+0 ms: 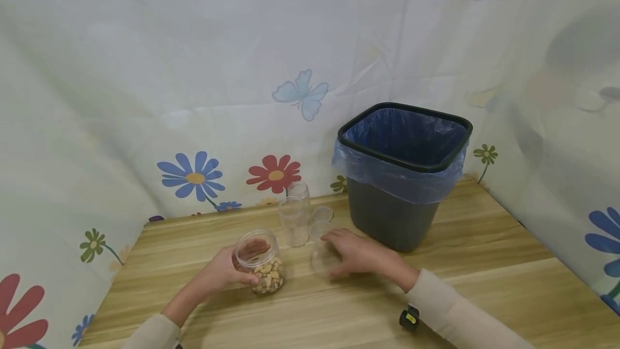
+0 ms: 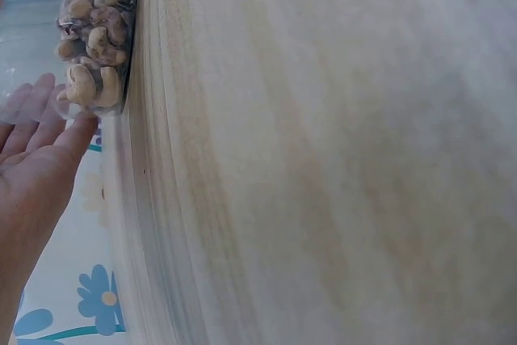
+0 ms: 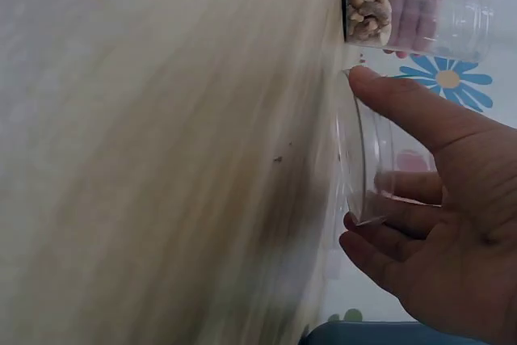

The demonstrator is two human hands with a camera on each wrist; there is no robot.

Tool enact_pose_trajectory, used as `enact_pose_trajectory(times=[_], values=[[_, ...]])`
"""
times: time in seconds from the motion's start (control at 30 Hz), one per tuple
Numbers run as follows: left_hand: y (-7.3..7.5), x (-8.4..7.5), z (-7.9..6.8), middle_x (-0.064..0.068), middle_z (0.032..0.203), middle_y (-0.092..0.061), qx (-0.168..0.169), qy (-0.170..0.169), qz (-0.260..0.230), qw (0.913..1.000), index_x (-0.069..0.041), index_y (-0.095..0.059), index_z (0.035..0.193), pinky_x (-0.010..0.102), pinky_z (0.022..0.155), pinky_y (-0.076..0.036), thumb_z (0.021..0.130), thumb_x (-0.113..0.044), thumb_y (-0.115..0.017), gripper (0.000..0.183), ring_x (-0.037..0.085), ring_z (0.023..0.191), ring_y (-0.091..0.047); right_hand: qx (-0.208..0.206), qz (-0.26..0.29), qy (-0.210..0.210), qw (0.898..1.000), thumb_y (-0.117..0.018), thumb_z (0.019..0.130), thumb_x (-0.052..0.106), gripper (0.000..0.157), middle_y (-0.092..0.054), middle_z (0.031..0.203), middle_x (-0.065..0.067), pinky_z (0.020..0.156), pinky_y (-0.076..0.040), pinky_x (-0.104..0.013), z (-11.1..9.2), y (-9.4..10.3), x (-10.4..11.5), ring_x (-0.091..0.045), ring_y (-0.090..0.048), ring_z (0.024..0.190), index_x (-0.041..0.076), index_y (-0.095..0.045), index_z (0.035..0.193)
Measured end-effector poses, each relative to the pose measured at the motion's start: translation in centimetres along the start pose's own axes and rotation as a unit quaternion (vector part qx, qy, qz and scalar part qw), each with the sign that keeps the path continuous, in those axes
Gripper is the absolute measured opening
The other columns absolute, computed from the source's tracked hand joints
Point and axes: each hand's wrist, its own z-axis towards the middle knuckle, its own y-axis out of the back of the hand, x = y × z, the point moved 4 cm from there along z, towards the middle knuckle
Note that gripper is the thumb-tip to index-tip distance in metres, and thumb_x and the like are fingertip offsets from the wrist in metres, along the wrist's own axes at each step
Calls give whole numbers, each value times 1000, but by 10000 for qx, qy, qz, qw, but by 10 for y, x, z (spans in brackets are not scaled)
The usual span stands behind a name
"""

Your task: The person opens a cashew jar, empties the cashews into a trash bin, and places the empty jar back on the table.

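A clear plastic jar (image 1: 256, 249) with cashew nuts (image 1: 269, 276) in its lower part stands uncapped on the wooden table. My left hand (image 1: 225, 273) holds it from the left side, thumb at the front and fingers behind. In the left wrist view the fingers of this hand (image 2: 36, 163) show through the jar wall (image 2: 28, 30). To the right, my right hand (image 1: 358, 255) grips a round clear lid (image 1: 322, 262). The right wrist view has thumb and fingers of that hand (image 3: 452, 191) at opposite edges of the lid (image 3: 363, 155), which is tilted close over the table.
Two taller clear jars, one in front (image 1: 293, 225) and one behind (image 1: 301, 193), stand near the table's back edge. Two small clear lids (image 1: 323, 213) lie beside them. A grey bin (image 1: 394, 206) lined with a blue bag stands at the back right. Printed cloth hangs behind.
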Motion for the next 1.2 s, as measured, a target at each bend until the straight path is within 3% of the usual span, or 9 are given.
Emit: enact_pose_trajectory(times=[0.13, 0.4, 0.7, 0.83, 1.03, 1.2], values=[[1, 0, -1, 28, 146, -51, -13, 6, 4, 10000, 7, -47, 145, 20, 102, -45, 79, -3, -86, 77, 32, 136, -49, 52, 34, -233, 9997, -87, 81, 35, 86, -48, 150, -21, 115, -37, -47, -3, -2, -4, -36, -43, 140, -4, -47, 147], [2, 1, -1, 28, 147, -49, 26, 70, -105, 9999, 6, -46, 146, 20, 102, -46, 80, -2, -85, 76, 23, 135, -52, -24, 26, -321, 9995, -89, 80, 32, 85, -46, 149, -26, 113, -38, -48, -6, -3, -6, -39, -43, 139, -7, -49, 145], [2, 2, -1, 26, 148, -49, 9, 190, -99, 9998, 4, -46, 147, 21, 102, -47, 81, -2, -84, 76, 16, 133, -53, -89, 22, -512, 9986, -90, 78, 32, 82, -52, 144, -25, 109, -43, -45, -8, -5, -7, -37, -52, 132, -9, -53, 139], [1, 4, -1, 24, 149, -49, -69, 288, -157, 9994, 2, -47, 147, 21, 103, -45, 80, -1, -85, 77, 14, 131, -54, -141, 41, -491, 9987, -91, 77, 29, 80, -58, 140, -21, 107, -45, -44, -8, -5, -6, -34, -57, 128, -8, -55, 138], [2, 2, 0, 27, 148, -49, 30, 117, -62, 9999, 5, -45, 147, 19, 103, -45, 81, -3, -85, 78, 16, 133, -53, -214, -20, -410, 9989, -91, 76, 27, 77, -63, 134, -18, 103, -49, -43, -7, -5, -5, -31, -62, 121, -7, -57, 136], [1, 2, -1, 24, 149, -50, -78, 280, -67, 9996, 2, -47, 147, 20, 103, -45, 80, -3, -86, 77, 17, 133, -54, -205, 105, -298, 9993, -91, 77, 29, 77, -65, 130, -18, 99, -51, -43, -10, -5, -5, -30, -64, 117, -7, -56, 137]])
